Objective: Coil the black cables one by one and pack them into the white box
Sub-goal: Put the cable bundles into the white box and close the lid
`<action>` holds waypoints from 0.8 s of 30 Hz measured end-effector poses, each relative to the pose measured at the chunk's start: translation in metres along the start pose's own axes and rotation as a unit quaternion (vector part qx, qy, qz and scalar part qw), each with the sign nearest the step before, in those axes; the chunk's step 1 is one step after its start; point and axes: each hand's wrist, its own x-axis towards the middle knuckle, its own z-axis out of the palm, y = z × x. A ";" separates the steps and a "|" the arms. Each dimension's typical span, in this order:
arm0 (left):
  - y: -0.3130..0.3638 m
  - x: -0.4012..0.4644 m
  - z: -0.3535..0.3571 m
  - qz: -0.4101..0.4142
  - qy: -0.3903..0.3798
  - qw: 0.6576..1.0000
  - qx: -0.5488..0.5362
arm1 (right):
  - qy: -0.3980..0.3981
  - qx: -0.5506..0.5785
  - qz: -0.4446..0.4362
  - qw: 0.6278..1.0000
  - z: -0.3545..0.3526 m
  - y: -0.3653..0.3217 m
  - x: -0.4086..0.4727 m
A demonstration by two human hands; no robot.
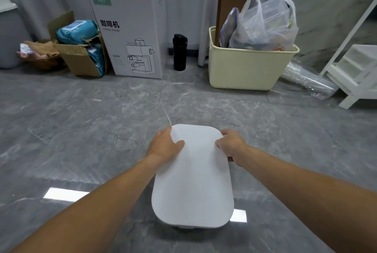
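**Both hands on the lid of the white box**

Fingers (173, 136) of the left hand (165, 146) lying fairly straight along the lid's far left edge, thumb resting flat on top. Fingers of the right hand (230, 144) curled over the far right edge, gripping it (fingertips tucked under the rim, out of sight). White lid (193, 181) rounded at the corners, covering the white box (183, 227), of which only a sliver shows beneath the near edge. Box in the lower middle of the frame, standing on the grey marbled floor (81, 120). No black cables visible. Further out, along the top of the frame: coffee maker carton (130, 28) at upper left of centre, torn brown cardboard box (81, 58) with blue packs to its left, black flask (179, 51) at top centre, cream bin (248, 69) stuffed with a plastic bag at upper right, white shelf unit (355, 69) at the far right edge.
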 end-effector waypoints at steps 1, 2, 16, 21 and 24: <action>0.000 0.001 0.000 -0.001 -0.002 1.000 0.004 | -0.001 -0.002 -0.006 1.000 0.000 -0.002 -0.001; 0.001 0.001 -0.001 -0.002 -0.004 1.000 0.009 | -0.004 -0.003 -0.008 1.000 -0.001 -0.004 -0.003; 0.004 0.008 0.002 0.054 -0.014 0.990 0.133 | -0.003 -0.186 -0.104 0.977 -0.005 -0.014 -0.001; 0.005 0.001 0.018 0.131 -0.014 0.973 0.189 | 0.014 -0.342 -0.232 0.910 0.015 0.010 -0.017; -0.004 0.000 0.027 0.134 0.007 0.971 0.198 | 0.015 -0.388 -0.248 0.888 0.019 0.015 -0.016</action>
